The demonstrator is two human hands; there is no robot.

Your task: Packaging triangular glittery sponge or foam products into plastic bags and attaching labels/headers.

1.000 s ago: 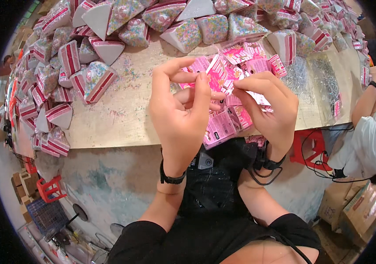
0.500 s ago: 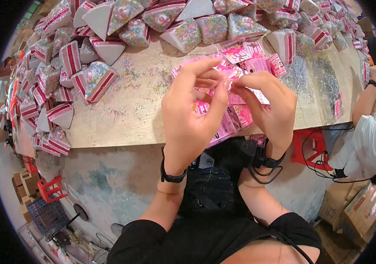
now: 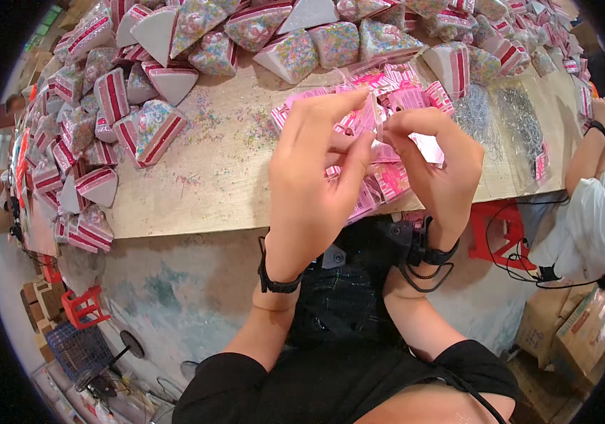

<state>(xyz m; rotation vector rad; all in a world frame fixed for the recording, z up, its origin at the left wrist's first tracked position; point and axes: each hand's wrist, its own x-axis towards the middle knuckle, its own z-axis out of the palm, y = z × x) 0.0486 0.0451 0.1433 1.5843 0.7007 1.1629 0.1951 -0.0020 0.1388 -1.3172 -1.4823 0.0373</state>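
My left hand (image 3: 316, 173) is closed, thumb toward the fingers, on a small pink printed card (image 3: 364, 119) just above the table. Right beside it, my right hand (image 3: 447, 159) pinches with thumb and forefinger at the card's right edge. Whatever thin piece is between those fingertips is too small to tell. Beneath both hands lies a heap of pink and white printed cards (image 3: 394, 182), partly in clear plastic and partly covered by my fingers.
Toy cake slices (image 3: 152, 134) with sprinkles and pink layers are piled along the table's (image 3: 210, 201) left and far sides. Thin silvery strands (image 3: 525, 127) lie to the right. A person in a white sleeve (image 3: 585, 219) works at far right. Red stools (image 3: 497, 233) stand below.
Both hands have shifted slightly right, and their fingertips have drawn a little apart. More of the pink card now shows between them.
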